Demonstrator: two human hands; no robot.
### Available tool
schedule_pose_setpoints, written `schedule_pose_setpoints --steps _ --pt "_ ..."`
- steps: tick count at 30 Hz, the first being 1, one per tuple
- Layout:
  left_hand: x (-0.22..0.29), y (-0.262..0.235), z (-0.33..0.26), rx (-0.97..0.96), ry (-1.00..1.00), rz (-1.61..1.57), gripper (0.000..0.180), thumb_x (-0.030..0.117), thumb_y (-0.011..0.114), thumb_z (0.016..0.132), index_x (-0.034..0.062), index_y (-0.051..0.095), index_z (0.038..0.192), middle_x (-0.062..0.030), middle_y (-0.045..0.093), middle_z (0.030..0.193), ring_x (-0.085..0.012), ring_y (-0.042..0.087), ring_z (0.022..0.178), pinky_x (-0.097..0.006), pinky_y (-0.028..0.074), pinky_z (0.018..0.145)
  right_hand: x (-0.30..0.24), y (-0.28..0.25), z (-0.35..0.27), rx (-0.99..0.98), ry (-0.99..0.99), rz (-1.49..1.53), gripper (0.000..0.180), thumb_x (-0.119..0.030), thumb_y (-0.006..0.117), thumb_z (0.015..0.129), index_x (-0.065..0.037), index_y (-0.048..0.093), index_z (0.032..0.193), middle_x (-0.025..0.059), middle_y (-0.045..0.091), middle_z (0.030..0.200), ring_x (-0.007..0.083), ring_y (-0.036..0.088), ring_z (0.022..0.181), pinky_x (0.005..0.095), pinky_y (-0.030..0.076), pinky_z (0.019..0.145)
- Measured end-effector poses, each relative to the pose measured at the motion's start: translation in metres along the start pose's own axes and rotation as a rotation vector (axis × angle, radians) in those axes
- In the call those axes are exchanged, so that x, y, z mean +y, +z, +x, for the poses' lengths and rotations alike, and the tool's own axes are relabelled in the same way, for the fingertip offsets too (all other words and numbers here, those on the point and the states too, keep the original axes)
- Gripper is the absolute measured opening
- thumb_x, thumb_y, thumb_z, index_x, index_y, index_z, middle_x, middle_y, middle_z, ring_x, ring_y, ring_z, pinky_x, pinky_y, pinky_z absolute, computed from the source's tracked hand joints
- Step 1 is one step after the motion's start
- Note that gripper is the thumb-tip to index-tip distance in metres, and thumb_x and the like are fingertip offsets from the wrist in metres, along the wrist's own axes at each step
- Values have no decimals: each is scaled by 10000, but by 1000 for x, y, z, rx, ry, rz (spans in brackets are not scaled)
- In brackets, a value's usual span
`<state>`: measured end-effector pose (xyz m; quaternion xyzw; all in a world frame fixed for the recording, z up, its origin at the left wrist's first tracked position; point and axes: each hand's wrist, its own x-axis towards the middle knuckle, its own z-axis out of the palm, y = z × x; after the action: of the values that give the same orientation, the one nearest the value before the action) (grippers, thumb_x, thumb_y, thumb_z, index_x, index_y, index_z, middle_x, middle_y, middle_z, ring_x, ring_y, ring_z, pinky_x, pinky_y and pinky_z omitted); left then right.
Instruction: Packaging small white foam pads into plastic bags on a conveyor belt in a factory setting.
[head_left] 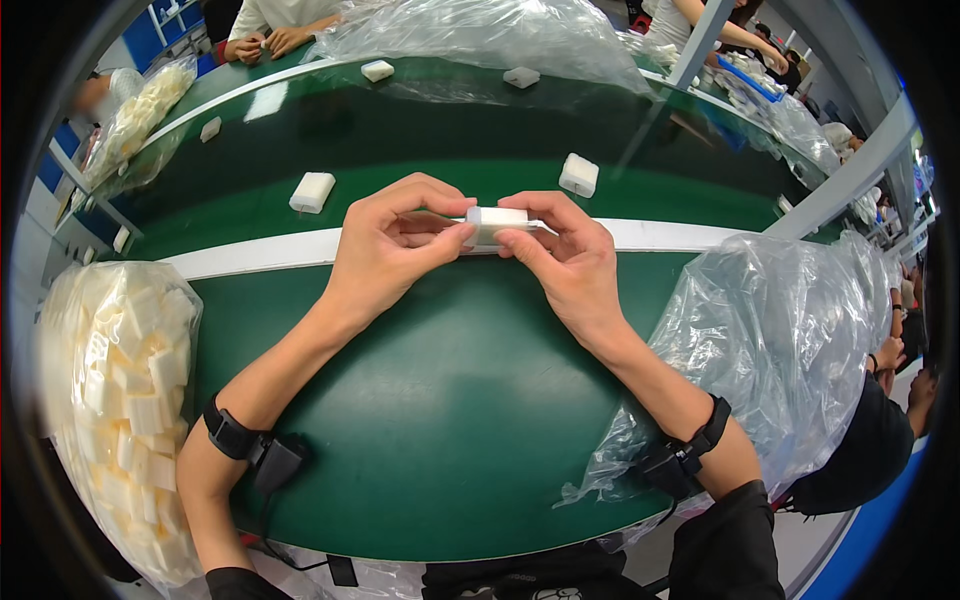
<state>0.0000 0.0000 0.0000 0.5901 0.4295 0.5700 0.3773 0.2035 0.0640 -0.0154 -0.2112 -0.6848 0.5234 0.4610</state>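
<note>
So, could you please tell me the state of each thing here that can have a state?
left hand: gripping the small white block
right hand: gripping the same block
small white block: held above the green table
bag of white blocks: full, at the left
clear plastic bag: crumpled, looks mostly empty
loose white blocks: lying apart on the belt

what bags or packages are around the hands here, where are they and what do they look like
Full bag: left of the left hand, clear plastic, packed with white blocks.
Crumpled bag: right of the right hand, clear plastic.
Far bag: top centre, clear, bulging.
No labels or screens visible.
</note>
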Motion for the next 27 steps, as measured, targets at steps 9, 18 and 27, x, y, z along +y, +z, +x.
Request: schedule_pose_setpoints --steps 9,18,27 --pt "-5 -3 6 -62 75 31 135 -5 711 908 -61 665 1023 -70 647 1098 -151 705 924 -269 609 847 1 -3 2 -9 35 -12 247 -94 708 943 28 664 1154 59 683 1050 112 639 824 271 551 768" --pt "3 -5 8 -52 -122 -43 104 -15 691 931 -67 691 1022 -85 603 1138 -210 690 1028 -353 642 920 -1 -2 3 -41 30 -117 209 -90 696 946 14 662 1124 55 695 994 108 638 801 282 541 768" --pt "1 -4 6 -21 -263 -160 218 -5 705 929 -60 649 1133 -85 616 1160 -221 710 1015 -364 610 956 1 9 4 -3 23 -52 241 -129 698 968 5 657 1164 57 682 1088 115 658 872 274 533 804"
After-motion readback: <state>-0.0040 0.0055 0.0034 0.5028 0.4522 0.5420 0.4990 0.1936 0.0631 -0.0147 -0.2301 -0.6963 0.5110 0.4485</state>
